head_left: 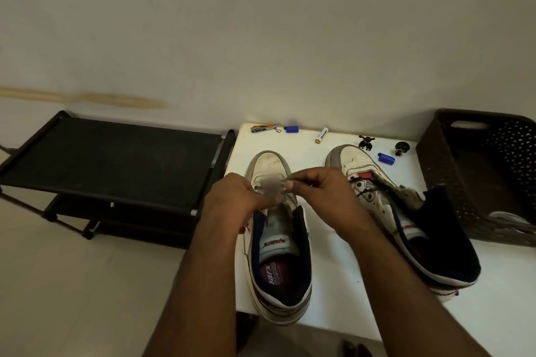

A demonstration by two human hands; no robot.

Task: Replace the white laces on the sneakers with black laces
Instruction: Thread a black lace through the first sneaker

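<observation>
Two worn white sneakers stand on a white table. The left sneaker points away from me, its tongue loose. My left hand and my right hand hover over its eyelets, fingers curled, each pinching what looks like a thin dark lace; the spot between them is blurred. The right sneaker lies tilted, with a black lace threaded through its lower eyelets.
A brown perforated basket sits at the table's right with something white inside. A black shoe rack stands left. Nail clipper, battery, two blue caps and small black figures lie along the wall side.
</observation>
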